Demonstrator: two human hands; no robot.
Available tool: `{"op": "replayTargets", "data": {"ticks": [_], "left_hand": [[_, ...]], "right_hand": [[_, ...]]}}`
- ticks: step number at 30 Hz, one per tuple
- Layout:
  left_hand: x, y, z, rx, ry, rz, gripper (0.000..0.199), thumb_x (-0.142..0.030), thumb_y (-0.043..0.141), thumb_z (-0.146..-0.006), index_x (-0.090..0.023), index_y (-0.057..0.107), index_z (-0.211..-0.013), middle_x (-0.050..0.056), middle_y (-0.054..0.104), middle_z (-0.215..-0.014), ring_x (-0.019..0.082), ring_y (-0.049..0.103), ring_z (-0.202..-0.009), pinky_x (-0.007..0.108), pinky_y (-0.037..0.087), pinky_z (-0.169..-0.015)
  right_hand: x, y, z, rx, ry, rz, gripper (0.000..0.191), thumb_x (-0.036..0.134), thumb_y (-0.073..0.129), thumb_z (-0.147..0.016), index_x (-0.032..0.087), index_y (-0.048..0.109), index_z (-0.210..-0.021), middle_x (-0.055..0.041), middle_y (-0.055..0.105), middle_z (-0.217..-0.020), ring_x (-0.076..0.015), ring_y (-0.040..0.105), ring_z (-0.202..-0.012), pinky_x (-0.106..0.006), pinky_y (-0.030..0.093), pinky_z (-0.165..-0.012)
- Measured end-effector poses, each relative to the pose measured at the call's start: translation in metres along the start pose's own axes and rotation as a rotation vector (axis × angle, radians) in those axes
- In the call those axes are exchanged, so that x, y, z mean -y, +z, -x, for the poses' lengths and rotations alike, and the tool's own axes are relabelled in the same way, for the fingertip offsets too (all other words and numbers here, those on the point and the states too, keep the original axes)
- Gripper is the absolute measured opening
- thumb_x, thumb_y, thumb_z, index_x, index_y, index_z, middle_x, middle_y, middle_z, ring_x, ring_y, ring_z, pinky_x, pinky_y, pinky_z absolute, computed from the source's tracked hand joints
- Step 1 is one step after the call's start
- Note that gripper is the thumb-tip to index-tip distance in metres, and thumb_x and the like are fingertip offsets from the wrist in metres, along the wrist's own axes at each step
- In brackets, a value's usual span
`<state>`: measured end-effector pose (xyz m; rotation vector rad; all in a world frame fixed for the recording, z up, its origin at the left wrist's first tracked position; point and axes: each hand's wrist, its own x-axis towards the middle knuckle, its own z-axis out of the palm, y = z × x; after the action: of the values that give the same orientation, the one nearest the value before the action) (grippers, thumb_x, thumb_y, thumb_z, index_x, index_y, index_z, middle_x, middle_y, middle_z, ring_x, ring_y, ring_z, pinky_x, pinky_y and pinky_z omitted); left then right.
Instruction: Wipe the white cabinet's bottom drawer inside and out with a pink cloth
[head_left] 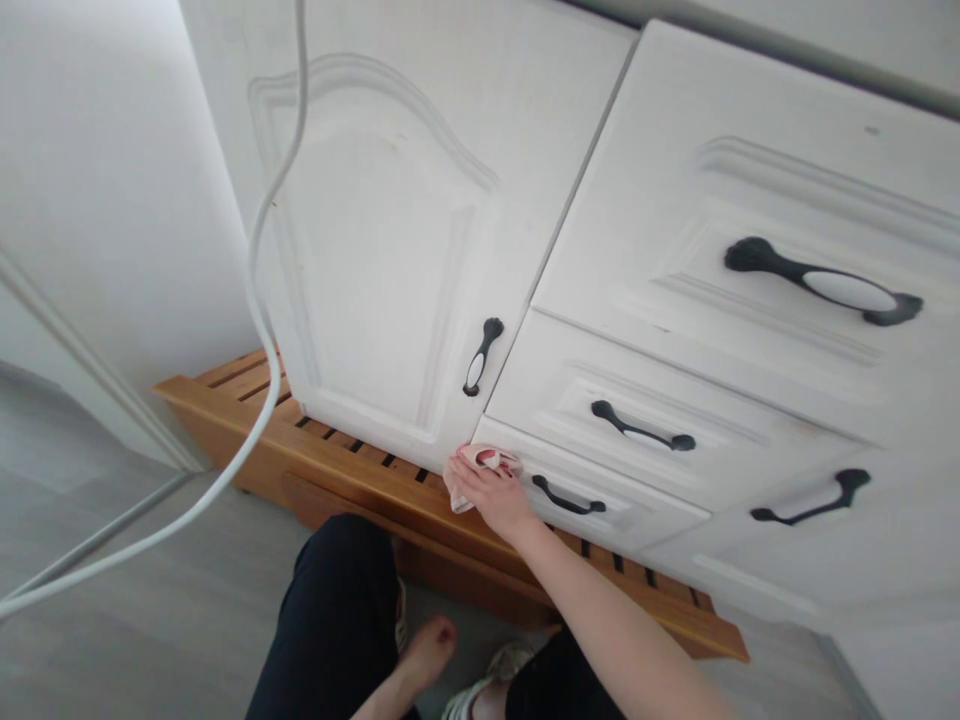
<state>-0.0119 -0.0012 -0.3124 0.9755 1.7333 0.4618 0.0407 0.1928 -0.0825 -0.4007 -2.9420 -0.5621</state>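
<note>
My right hand (487, 490) presses a pink cloth (459, 492) against the lower left corner of the bottom drawer (622, 515), beside the edge of the cabinet door (382, 240). Its fingers lie bent over the bunched fabric, just left of the drawer's dark handle (568, 496). Low between my knees, my left hand (431, 648) is curled closed, apart from the cabinet, with nothing showing in it. Below the drawer front runs a slatted wooden bench (352, 480), on which the white cabinet stands.
A white cable (259, 270) hangs in front of the door and curves down to the left. More drawers with dark handles (825, 280) rise at the right. My knees (330, 610) are close to the bench, above a grey floor (150, 590).
</note>
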Motion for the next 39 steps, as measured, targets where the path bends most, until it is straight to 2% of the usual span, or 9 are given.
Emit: {"op": "replayTargets", "data": {"ticks": [5,12,18,22,28,31,34,37,39], "left_hand": [[0.001,-0.002,0.002,-0.043,-0.014,0.007,0.027,-0.003,0.043,-0.084,-0.019,0.064,-0.087,-0.001,0.069,-0.086,0.013,0.065,-0.087,0.019,0.044,-0.073],[0.002,-0.010,0.001,-0.055,-0.047,0.034,0.026,-0.004,0.041,-0.086,-0.021,0.060,-0.081,-0.004,0.065,-0.072,0.013,0.066,-0.078,0.019,0.043,-0.067],[0.000,-0.007,-0.001,-0.022,-0.067,-0.047,0.028,-0.005,0.039,-0.087,-0.022,0.059,-0.078,-0.006,0.063,-0.067,0.011,0.068,-0.075,0.018,0.044,-0.065],[-0.001,-0.006,-0.001,-0.043,-0.087,-0.136,0.028,-0.006,0.041,-0.088,-0.022,0.062,-0.078,-0.005,0.067,-0.073,0.012,0.069,-0.077,0.019,0.045,-0.066],[-0.003,-0.011,0.004,-0.050,-0.077,-0.262,0.030,-0.007,0.041,-0.090,-0.022,0.066,-0.084,-0.003,0.071,-0.078,0.014,0.072,-0.081,0.021,0.050,-0.070],[-0.001,-0.013,0.007,-0.054,-0.040,-0.324,0.035,-0.004,0.038,-0.088,-0.020,0.069,-0.090,0.001,0.074,-0.086,0.015,0.072,-0.087,0.022,0.052,-0.077],[-0.004,-0.012,0.012,-0.108,0.039,-0.396,0.041,-0.001,0.050,-0.077,-0.017,0.070,-0.109,0.009,0.067,-0.127,0.019,0.062,-0.122,0.025,0.044,-0.105],[-0.035,-0.012,0.023,-0.168,0.255,-0.507,0.077,0.005,0.056,-0.061,-0.017,0.058,-0.136,0.013,0.032,-0.161,0.025,0.033,-0.148,0.031,0.027,-0.120],[-0.080,-0.018,0.037,-0.242,0.535,-0.552,0.077,0.001,0.054,-0.068,-0.020,0.051,-0.142,0.012,0.025,-0.164,0.026,0.026,-0.151,0.037,0.026,-0.122]], "right_hand": [[-0.010,0.009,0.033,0.026,-0.033,0.026,0.037,0.013,0.040,-0.099,0.019,0.057,-0.133,-0.0036,0.047,-0.153,-0.0171,0.052,-0.131,-0.036,0.053,-0.090],[-0.038,0.007,0.139,0.125,-0.035,0.072,0.055,-0.004,0.045,-0.083,0.021,0.060,-0.130,-0.0027,0.046,-0.154,-0.0189,0.058,-0.124,-0.033,0.055,-0.081],[-0.070,-0.006,0.236,0.188,0.067,0.057,0.067,-0.007,0.039,-0.080,0.024,0.058,-0.135,-0.0005,0.049,-0.152,-0.0173,0.054,-0.130,-0.036,0.052,-0.093],[-0.075,-0.006,0.275,0.185,0.187,0.030,0.065,-0.007,0.041,-0.080,0.025,0.060,-0.133,-0.0014,0.056,-0.146,-0.0181,0.055,-0.129,-0.038,0.051,-0.098],[-0.043,0.003,0.290,0.082,0.499,-0.035,0.051,0.003,0.047,-0.085,0.031,0.065,-0.123,-0.0023,0.064,-0.136,-0.0231,0.059,-0.123,-0.044,0.051,-0.095],[-0.018,0.006,0.301,-0.210,0.883,-0.331,0.045,0.010,0.045,-0.084,0.029,0.070,-0.116,-0.0067,0.069,-0.122,-0.0284,0.060,-0.119,-0.052,0.049,-0.098],[0.017,0.011,0.313,-0.527,1.209,-0.675,0.038,0.021,0.045,-0.083,0.025,0.073,-0.108,-0.0115,0.072,-0.106,-0.0326,0.067,-0.102,-0.058,0.052,-0.092],[0.059,0.021,0.321,-0.660,1.311,-0.933,0.041,0.036,0.048,-0.085,0.027,0.069,-0.119,-0.0137,0.073,-0.105,-0.0357,0.071,-0.093,-0.059,0.056,-0.085],[0.086,0.031,0.322,-0.725,1.377,-1.232,0.045,0.047,0.051,-0.081,0.033,0.068,-0.120,-0.0118,0.073,-0.106,-0.0376,0.071,-0.097,-0.059,0.057,-0.084]]}}
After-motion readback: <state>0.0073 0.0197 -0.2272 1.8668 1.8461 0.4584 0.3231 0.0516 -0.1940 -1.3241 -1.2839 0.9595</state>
